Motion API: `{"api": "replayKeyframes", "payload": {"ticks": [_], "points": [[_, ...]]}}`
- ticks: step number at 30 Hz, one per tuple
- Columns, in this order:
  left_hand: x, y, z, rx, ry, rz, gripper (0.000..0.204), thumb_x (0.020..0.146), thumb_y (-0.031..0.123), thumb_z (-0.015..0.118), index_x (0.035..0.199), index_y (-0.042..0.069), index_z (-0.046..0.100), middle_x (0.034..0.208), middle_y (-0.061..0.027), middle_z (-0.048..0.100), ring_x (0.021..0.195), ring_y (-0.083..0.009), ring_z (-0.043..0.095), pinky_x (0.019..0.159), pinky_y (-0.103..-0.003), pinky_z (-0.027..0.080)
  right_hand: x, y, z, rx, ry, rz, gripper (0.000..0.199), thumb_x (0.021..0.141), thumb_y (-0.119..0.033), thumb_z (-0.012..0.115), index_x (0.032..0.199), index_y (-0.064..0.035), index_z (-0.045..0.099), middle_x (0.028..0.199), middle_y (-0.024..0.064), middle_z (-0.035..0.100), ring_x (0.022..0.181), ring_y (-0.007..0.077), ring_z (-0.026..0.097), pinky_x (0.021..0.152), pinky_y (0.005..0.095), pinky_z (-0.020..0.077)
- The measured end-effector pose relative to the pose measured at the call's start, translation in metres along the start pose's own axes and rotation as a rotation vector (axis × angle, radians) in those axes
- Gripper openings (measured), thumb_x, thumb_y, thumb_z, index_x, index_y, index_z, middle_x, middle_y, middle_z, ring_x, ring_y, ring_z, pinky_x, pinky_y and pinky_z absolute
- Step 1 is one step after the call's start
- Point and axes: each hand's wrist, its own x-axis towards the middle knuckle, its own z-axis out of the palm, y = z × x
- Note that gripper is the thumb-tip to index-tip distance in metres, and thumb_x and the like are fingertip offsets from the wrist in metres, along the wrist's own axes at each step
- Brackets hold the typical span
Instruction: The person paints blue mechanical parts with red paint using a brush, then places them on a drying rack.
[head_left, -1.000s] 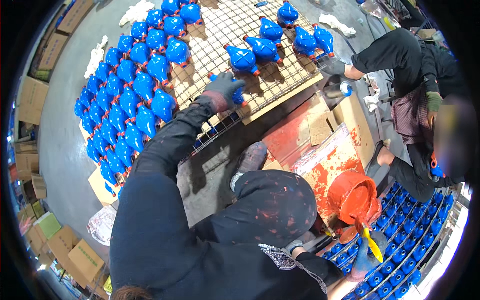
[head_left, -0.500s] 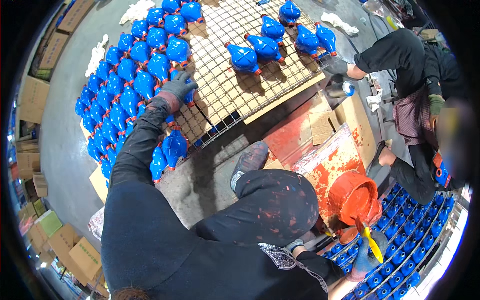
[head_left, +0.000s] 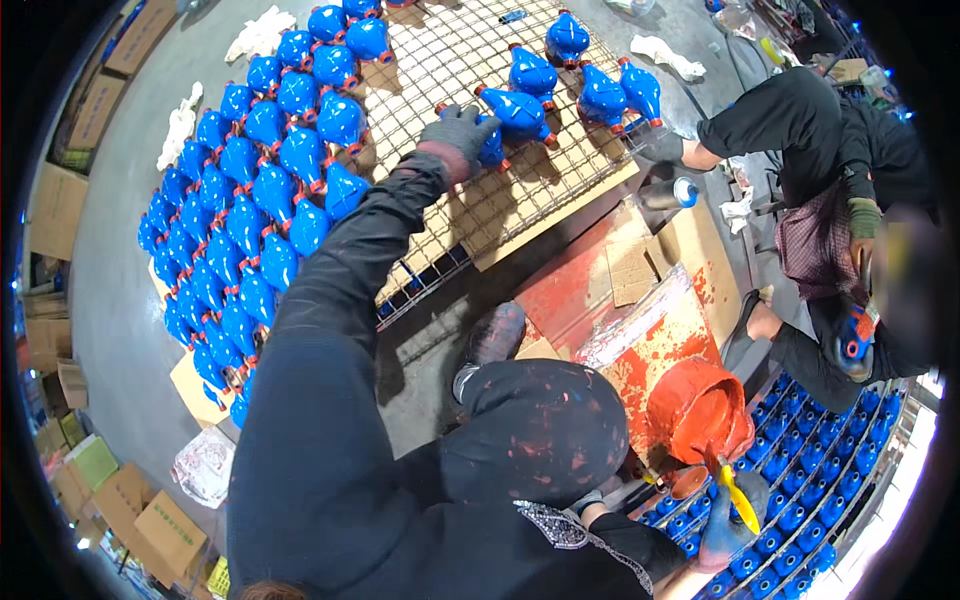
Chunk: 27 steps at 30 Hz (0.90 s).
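My left hand (head_left: 456, 142), in a dark glove, is on the wire mesh rack with its fingers curled over a blue bulb-shaped casting (head_left: 493, 152) with red-painted ends. The hand covers much of that casting. Close by on the mesh lie several more such castings (head_left: 520, 114). At the lower right my right hand (head_left: 728, 532), gloved and stained, is closed on a paintbrush (head_left: 741, 503) with a yellow handle. The red-coated bristle end of the brush points at a red paint bucket (head_left: 697, 408), near its rim.
Rows of blue castings (head_left: 240, 225) fill the rack's left side. Below right stands another rack of blue parts (head_left: 800, 480). A co-worker (head_left: 810, 190) sits at the right, a blue and red part in hand. A spray can (head_left: 668, 194) and paint-spattered cardboard (head_left: 640, 350) lie between us.
My left hand has moved right across the mesh, from the left rows to the nearest casting of the right-hand group. The right hand with the paintbrush has barely shifted.
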Motion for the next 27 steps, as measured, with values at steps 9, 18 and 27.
{"api": "replayKeyframes", "payload": {"ticks": [9,18,27], "points": [[0.027,-0.035,-0.001,-0.072,-0.064,0.103,0.076,0.062,0.027,0.084,0.130,0.015,0.051,0.116,-0.0173,0.052,0.110,-0.0392,0.054,0.093,-0.046,0.048,0.006,0.001,0.005,-0.017,0.027,-0.034,0.015,0.076,0.005,0.068,0.089,-0.0012,0.061,0.089,0.0098,0.060,0.083,0.0247,0.057,0.079,0.0342,0.0453],[0.032,-0.143,-0.023,0.184,-0.128,-0.041,0.067,0.065,0.011,0.077,0.127,0.018,0.055,0.132,-0.0194,0.046,0.128,-0.0383,0.042,0.107,-0.044,0.039,0.014,-0.005,0.008,-0.031,-0.011,-0.031,0.016,0.076,0.005,0.068,0.089,-0.0021,0.061,0.088,0.0097,0.060,0.083,0.0242,0.057,0.078,0.0338,0.0451],[0.017,-0.138,0.004,0.337,0.059,-0.114,0.052,0.073,0.001,0.066,0.122,0.020,0.059,0.145,-0.0117,0.040,0.137,-0.0320,0.036,0.104,-0.042,0.041,0.012,-0.006,0.006,-0.035,0.003,-0.015,0.016,0.076,0.005,0.066,0.089,-0.0021,0.061,0.088,0.0096,0.059,0.083,0.0244,0.056,0.078,0.0337,0.0448]]}}
